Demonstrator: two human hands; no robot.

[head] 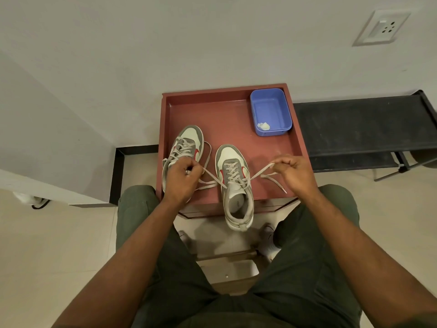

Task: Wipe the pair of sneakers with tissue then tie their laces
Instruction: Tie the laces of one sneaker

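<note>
the right sneaker [235, 183] sits at the near edge of the red-brown tray table [227, 114], heel overhanging. the left hand [181, 178] and right hand [294, 172] each pinch one end of its lace [261, 172], drawn apart. the left sneaker [186, 143] stands beside. a blue plastic tub [270, 112] holds crumpled tissue [263, 125]. insole print is unreadable.

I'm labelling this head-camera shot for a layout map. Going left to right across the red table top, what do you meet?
Left hand pinching a lace → left sneaker → right sneaker → blue tub holding a wad of tissue → right hand pulling the other lace end.
</note>
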